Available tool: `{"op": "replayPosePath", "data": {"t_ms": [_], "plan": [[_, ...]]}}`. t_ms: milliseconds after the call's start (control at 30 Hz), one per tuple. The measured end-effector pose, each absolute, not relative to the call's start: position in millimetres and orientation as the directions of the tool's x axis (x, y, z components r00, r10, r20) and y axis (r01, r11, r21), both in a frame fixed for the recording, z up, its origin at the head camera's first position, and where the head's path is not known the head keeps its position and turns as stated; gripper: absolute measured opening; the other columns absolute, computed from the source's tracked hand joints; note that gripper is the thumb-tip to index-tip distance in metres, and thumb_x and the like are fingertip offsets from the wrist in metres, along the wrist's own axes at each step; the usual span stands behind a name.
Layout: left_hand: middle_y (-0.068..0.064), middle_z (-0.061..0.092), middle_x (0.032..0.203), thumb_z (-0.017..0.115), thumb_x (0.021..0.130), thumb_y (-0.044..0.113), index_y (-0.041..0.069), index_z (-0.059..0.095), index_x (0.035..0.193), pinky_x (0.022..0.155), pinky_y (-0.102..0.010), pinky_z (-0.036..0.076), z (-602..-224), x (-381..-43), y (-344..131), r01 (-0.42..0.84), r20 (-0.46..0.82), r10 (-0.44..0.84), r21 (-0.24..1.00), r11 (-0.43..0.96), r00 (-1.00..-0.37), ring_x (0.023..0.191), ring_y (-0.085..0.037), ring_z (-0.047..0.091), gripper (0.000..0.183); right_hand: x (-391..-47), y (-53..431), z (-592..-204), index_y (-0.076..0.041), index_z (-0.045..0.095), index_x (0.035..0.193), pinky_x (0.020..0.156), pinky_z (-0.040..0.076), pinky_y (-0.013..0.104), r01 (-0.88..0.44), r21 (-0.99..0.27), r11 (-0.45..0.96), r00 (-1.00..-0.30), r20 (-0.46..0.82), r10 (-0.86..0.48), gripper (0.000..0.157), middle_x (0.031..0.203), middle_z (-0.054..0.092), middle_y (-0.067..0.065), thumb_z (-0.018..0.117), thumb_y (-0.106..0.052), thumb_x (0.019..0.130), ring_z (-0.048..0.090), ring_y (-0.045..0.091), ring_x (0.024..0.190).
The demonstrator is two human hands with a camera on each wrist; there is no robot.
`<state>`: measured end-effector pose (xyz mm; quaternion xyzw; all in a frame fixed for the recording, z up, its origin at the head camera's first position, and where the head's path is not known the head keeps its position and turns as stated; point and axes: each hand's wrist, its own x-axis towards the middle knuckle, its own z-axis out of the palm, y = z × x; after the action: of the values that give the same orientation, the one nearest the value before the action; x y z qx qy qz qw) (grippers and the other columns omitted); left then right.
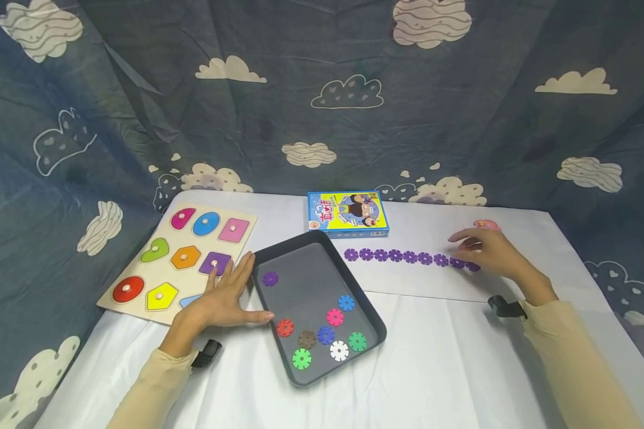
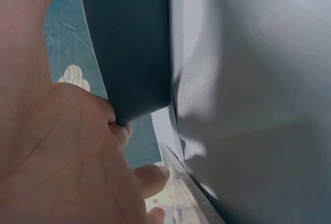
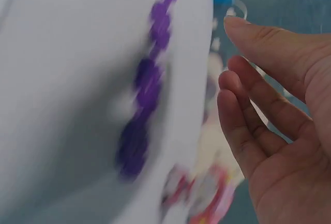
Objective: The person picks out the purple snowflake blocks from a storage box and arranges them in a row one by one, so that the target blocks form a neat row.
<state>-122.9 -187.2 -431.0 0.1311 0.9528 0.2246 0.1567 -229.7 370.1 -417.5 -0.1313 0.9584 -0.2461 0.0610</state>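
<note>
My left hand (image 1: 218,302) rests its spread fingers and thumb against the left rim of a dark grey tray (image 1: 313,244). In the left wrist view the tray's outer wall (image 2: 129,43) stands beside the fingers. Inside lie a purple notched disc (image 1: 271,279) at the upper left and several in other colours, such as a white disc (image 1: 339,350). Above the right end of a row of purple discs (image 1: 395,255) hovers my right hand (image 1: 491,253), its fingers loosely bent with nothing between them. The right wrist view shows that row (image 3: 147,89), blurred, apart from the fingertips.
Left of the tray lies a wooden shape puzzle board (image 1: 139,262) with coloured knobbed pieces, partly covered by the left hand. A blue and yellow card box (image 1: 347,214) sits behind the tray. A small pink object (image 1: 486,224) is just behind the right hand. Cloud-patterned cloth (image 1: 354,53) hangs behind.
</note>
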Motion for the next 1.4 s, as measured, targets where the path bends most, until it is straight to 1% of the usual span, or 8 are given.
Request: {"op": "replayPosePath", "data": {"t_ms": [167,467,700,867,1000,1167,1233,1400], "plan": [[-0.010,-0.005,0.170,0.074,0.071,0.072,0.012,-0.001,0.162,0.117,-0.072,-0.009,-431.9,-122.5,-187.7,0.182,-0.235,0.321,0.468,0.865,-0.918,0.152,-0.049,-0.005,0.133,-241.4,328.6,-403.1,-0.002,0.069,0.122,0.097,0.053,0.056,-0.318,-0.485,0.815,-0.920,-0.051,-0.389,0.036,0.116,0.070,0.019,0.076,-0.014,0.089,0.067,0.034,0.105],[-0.010,-0.006,0.170,0.073,0.072,0.072,0.011,-0.001,0.162,0.117,-0.072,-0.009,-431.9,-122.7,-187.8,0.182,-0.243,0.325,0.471,0.863,-0.914,0.152,-0.049,-0.006,0.132,-258.2,253.7,-393.4,-0.003,0.071,0.118,0.094,0.056,0.052,-0.463,-0.504,0.729,-0.834,-0.031,-0.551,0.034,0.117,0.071,0.018,0.079,-0.009,0.085,0.068,0.032,0.103],[-0.009,-0.008,0.170,0.073,0.072,0.073,0.012,-0.004,0.162,0.118,-0.069,-0.011,-429.7,-123.9,-188.7,0.181,-0.253,0.326,0.464,0.867,-0.911,0.152,-0.049,-0.007,0.133,-264.2,193.7,-384.2,-0.003,0.071,0.119,0.094,0.056,0.048,-0.556,-0.503,0.662,-0.741,-0.060,-0.668,0.036,0.117,0.072,0.015,0.080,-0.011,0.085,0.068,0.029,0.102],[-0.009,-0.008,0.170,0.072,0.073,0.073,0.013,-0.005,0.162,0.118,-0.069,-0.011,-429.1,-124.2,-189.3,0.184,-0.255,0.328,0.461,0.868,-0.909,0.152,-0.048,-0.007,0.132,-264.2,153.9,-381.3,-0.004,0.071,0.120,0.097,0.056,0.044,-0.627,-0.488,0.607,-0.663,-0.075,-0.745,0.034,0.119,0.072,0.010,0.078,-0.013,0.087,0.068,0.026,0.105],[-0.009,-0.008,0.170,0.072,0.072,0.074,0.013,-0.005,0.162,0.118,-0.070,-0.011,-429.0,-124.4,-189.5,0.185,-0.256,0.329,0.460,0.868,-0.909,0.152,-0.048,-0.007,0.133,-264.7,125.9,-382.4,-0.003,0.070,0.121,0.098,0.055,0.042,-0.665,-0.490,0.564,-0.607,-0.087,-0.790,0.035,0.118,0.072,0.011,0.077,-0.014,0.088,0.068,0.025,0.105],[-0.009,-0.008,0.170,0.072,0.072,0.074,0.012,-0.004,0.162,0.118,-0.070,-0.010,-429.2,-124.7,-189.6,0.186,-0.255,0.329,0.459,0.869,-0.909,0.152,-0.048,-0.007,0.133,-265.1,95.2,-385.3,-0.004,0.071,0.120,0.088,0.056,0.037,-0.708,-0.472,0.525,-0.554,-0.090,-0.828,0.033,0.112,0.073,0.013,0.077,-0.014,0.089,0.066,0.024,0.097],[-0.009,-0.008,0.170,0.072,0.072,0.075,0.013,-0.004,0.162,0.118,-0.069,-0.010,-429.2,-124.8,-189.6,0.184,-0.256,0.327,0.457,0.870,-0.910,0.152,-0.048,-0.007,0.133,-264.5,84.1,-386.4,-0.005,0.071,0.119,0.086,0.055,0.036,-0.721,-0.458,0.519,-0.539,-0.099,-0.836,0.032,0.112,0.072,0.012,0.077,-0.014,0.089,0.066,0.024,0.096],[-0.008,-0.008,0.170,0.071,0.072,0.075,0.013,-0.004,0.162,0.118,-0.070,-0.009,-429.3,-125.2,-189.4,0.177,-0.260,0.320,0.453,0.874,-0.911,0.152,-0.049,-0.006,0.133,-261.4,58.8,-391.2,-0.006,0.071,0.119,0.091,0.055,0.034,-0.750,-0.427,0.506,-0.505,-0.126,-0.854,0.033,0.116,0.073,0.009,0.077,-0.014,0.088,0.067,0.022,0.101]]}}
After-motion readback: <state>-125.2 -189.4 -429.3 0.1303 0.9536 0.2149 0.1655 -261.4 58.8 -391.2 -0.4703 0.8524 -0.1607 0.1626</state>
